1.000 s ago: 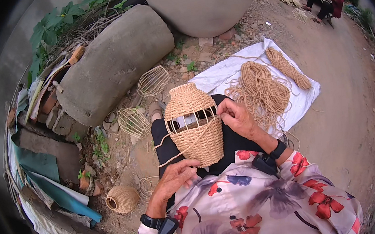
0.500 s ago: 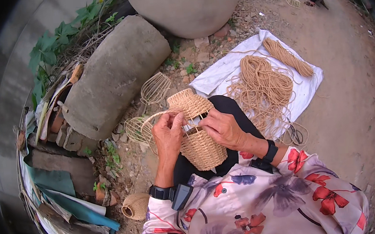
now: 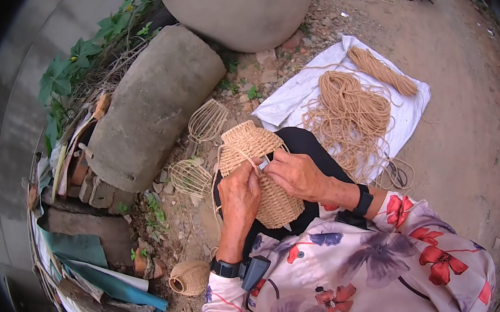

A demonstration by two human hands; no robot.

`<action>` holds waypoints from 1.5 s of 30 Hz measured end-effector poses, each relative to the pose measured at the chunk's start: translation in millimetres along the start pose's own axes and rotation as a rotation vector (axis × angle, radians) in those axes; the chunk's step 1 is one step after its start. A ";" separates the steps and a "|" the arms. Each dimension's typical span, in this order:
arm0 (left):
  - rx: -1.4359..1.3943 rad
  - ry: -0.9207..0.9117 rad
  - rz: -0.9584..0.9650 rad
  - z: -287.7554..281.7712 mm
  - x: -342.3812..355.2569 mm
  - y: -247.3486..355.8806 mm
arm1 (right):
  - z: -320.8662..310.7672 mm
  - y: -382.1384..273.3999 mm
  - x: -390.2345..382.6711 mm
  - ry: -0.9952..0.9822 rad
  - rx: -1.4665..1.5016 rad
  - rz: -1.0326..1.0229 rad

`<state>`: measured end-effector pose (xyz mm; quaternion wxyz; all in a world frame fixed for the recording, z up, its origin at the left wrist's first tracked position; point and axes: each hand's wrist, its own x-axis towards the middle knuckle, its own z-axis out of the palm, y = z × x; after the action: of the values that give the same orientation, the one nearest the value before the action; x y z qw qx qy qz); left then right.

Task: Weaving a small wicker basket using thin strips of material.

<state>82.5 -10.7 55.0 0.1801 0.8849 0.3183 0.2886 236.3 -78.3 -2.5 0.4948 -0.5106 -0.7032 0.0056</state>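
Pinching a strand (image 3: 217, 167), my left hand (image 3: 239, 190) has come in beside my right hand (image 3: 291, 172), whose hold I cannot tell, seemingly bringing the strand to the gap in the woven basket (image 3: 279, 204) on my lap (image 3: 306, 144).

Shirt (image 3: 302, 272): pale pink with a soft sheen, nearest the wearer, well behind the hands
Print: big red flowers (image 3: 443, 266), smoky purple-grey blooms (image 3: 383, 261), a bluish one (image 3: 326, 239), dark curving stems (image 3: 413, 291)
Button (image 3: 300, 254): small, round, dark, down the front
Sleeves (image 3: 228, 298): same floral cloth, ending behind each wrist
Left wristband (image 3: 226, 269): black, behind the left hand (image 3: 240, 192), an angular dark grey box (image 3: 255, 271) beside it
Right wristband (image 3: 362, 201): black, behind the right hand (image 3: 293, 174)
Trousers (image 3: 302, 139): plain black, showing just beyond the hands
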 end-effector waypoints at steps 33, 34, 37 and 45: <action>-0.173 -0.013 -0.255 18.3 -2.3 6.9 | -7.8 14.8 8.7 -0.024 0.339 0.241; -0.146 0.014 -0.248 18.4 -3.5 8.8 | -8.4 15.4 11.4 -0.042 0.440 0.388; -0.067 0.090 -0.175 20.0 -8.4 12.7 | -9.3 18.7 17.8 -0.059 0.420 0.475; -1.434 0.071 -0.555 6.0 -31.4 5.1 | -5.7 17.5 27.3 -0.137 0.237 0.350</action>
<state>68.8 -36.2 40.4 0.7652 0.4295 0.2694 0.3968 253.1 -53.0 10.4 0.4937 -0.5616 -0.6304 0.2084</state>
